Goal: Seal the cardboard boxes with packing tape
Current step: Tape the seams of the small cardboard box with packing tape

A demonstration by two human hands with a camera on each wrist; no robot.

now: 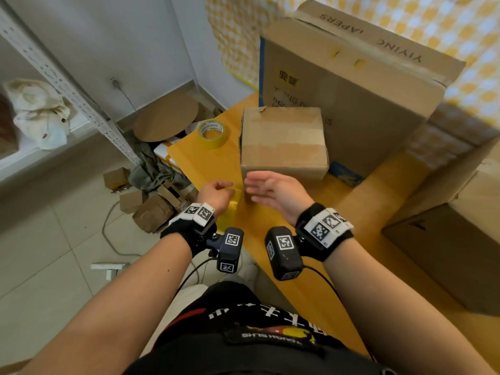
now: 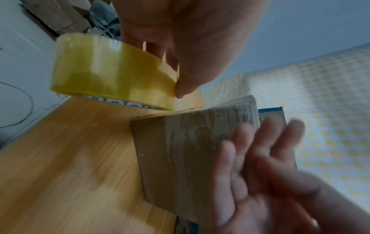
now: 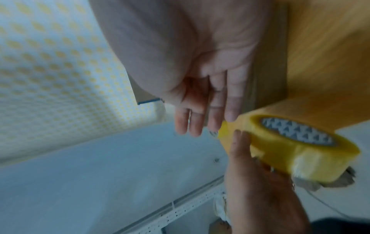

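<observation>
A small cardboard box [image 1: 282, 143] [image 2: 180, 150] stands closed on the yellow wooden table [image 1: 311, 266], with a shiny strip of clear tape across its top and down its near side. My left hand [image 1: 216, 193] [image 2: 176, 76] [image 3: 250, 174] grips a yellowish roll of packing tape [image 1: 233, 204] [image 2: 112, 74] [image 3: 290, 152] just left of the box's near corner, above the table. My right hand [image 1: 259, 185] [image 2: 260, 158] [image 3: 200, 102] is open with straight fingers, by the box's near face and close to the roll. Both wrist views are blurred.
A second tape roll [image 1: 213, 132] lies on the table left of the box. A large printed carton [image 1: 351, 90] stands right behind the box, and another carton [image 1: 446, 253] sits at the right. Cardboard scraps and cables [image 1: 151, 201] litter the floor at the left, beside a metal shelf post [image 1: 67, 85].
</observation>
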